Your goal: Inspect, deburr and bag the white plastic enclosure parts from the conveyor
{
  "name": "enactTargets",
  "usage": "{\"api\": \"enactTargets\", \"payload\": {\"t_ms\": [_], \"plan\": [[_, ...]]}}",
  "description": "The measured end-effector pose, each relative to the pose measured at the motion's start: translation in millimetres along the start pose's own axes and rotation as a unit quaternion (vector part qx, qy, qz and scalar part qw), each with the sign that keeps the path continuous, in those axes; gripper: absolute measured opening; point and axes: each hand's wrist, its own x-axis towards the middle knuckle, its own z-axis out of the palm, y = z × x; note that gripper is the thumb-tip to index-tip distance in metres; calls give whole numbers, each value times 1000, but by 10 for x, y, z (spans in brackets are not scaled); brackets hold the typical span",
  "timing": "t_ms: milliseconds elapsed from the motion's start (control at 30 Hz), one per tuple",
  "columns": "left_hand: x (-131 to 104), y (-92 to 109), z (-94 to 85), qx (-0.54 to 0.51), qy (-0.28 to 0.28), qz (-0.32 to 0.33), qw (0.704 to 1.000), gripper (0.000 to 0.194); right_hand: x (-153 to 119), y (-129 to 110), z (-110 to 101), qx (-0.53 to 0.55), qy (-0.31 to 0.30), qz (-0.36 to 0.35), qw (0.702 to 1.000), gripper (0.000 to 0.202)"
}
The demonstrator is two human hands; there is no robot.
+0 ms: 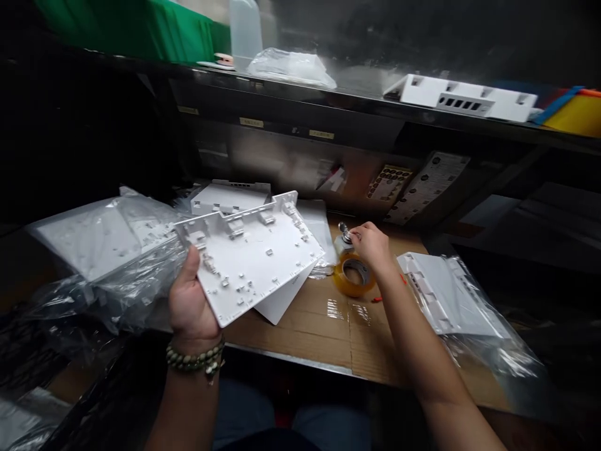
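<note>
My left hand (191, 304) grips a white plastic housing panel (263, 250) by its left edge, thumb on the near face. Clips and small posts stand out on the panel's inner side, which is turned up. My right hand (373, 245) is closed in a pinch at the metal top (345, 232) of a small clear bottle (343, 245); what lies between the fingertips is hidden. Just below that hand, a roll of yellowish clear tape (350, 285) lies on the cardboard (305, 332). Behind the held panel, a white sheet or flat panel (277, 304) shows.
Bagged white panels (107, 238) are heaped at left, and another bagged housing (451, 294) lies at right. A white housing (230, 197) rests behind. The shelf (357, 97) above carries a slotted white housing (469, 97), a plastic bag (291, 66) and a green bin (141, 31).
</note>
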Motion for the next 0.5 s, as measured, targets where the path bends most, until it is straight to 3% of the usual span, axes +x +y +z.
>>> {"api": "enactTargets", "payload": {"t_ms": [167, 300, 433, 500], "plan": [[23, -72, 37, 67, -13, -26, 997, 61, 51, 46, -74, -38, -25, -30, 999, 13], [18, -98, 46, 78, -8, -68, 995, 62, 54, 111, -83, -40, -22, -54, 998, 22], [-7, -98, 101, 74, 8, -85, 994, 62, 97, 128, -64, -32, 4, -64, 997, 14], [-16, -100, 129, 71, 18, -89, 993, 62, 34, 14, -128, -31, 38, -51, 997, 10]]}}
